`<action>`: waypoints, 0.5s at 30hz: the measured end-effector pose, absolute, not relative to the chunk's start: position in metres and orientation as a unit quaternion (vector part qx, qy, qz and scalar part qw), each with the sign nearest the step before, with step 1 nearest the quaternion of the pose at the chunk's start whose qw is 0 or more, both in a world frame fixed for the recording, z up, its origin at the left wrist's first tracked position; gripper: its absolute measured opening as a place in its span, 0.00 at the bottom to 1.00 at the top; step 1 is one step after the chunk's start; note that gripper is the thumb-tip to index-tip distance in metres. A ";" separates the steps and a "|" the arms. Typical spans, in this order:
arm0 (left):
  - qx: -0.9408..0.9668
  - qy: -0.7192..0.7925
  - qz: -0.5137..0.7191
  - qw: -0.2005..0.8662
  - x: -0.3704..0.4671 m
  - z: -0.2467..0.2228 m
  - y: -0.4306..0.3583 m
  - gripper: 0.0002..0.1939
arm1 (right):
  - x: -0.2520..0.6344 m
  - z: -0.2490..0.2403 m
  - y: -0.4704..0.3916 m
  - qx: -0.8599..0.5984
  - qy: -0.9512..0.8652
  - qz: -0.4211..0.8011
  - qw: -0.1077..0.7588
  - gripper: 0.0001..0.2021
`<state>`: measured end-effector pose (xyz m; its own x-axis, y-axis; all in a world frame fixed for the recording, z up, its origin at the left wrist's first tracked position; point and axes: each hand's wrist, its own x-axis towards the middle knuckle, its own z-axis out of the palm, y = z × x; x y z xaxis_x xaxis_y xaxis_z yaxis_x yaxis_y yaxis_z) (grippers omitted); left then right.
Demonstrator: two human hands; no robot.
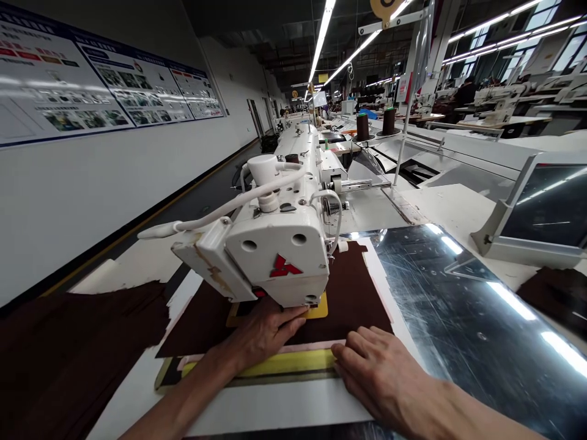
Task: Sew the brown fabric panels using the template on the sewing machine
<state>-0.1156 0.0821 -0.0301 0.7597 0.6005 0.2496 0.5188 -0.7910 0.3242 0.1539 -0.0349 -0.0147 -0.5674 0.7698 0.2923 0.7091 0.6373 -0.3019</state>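
A white sewing machine head (279, 256) with a red logo stands over dark brown fabric (353, 299). Beneath the machine head, a yellow plate (321, 305) lies on the fabric. My left hand (263, 330) rests on the fabric and plate, its fingers stretched toward the needle area; some of them are hidden by the machine. A yellow strip (293, 363) runs along the fabric's near edge, under my left wrist. At the strip's right end, my right hand (373, 363) presses down with bent fingers held together; what lies under them is hidden.
More brown fabric (77, 342) is piled at the left. A shiny metal tabletop (458, 305) extends to the right, with a screen (545, 208) on a stand beyond it. Thread cones (362, 126) stand behind the machine. A person (466, 91) is far back at the right.
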 end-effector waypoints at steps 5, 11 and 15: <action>0.923 0.318 0.187 0.113 -0.129 -0.031 0.072 0.18 | 0.155 -0.014 -0.036 -0.416 -0.882 0.063 0.210 0.06; 0.897 0.389 0.198 0.065 -0.179 -0.026 0.063 0.18 | 0.164 -0.008 -0.036 -0.415 -0.871 0.091 0.245 0.08; 0.830 0.518 0.202 0.033 -0.233 -0.023 0.054 0.25 | 0.178 -0.005 -0.032 -0.427 -0.854 0.083 0.285 0.11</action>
<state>-0.2328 0.0538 -0.0226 0.3806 0.8743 0.3013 0.8473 -0.4602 0.2651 0.1783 -0.0321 -0.0052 -0.4732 0.7770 0.4153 0.6823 0.6214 -0.3852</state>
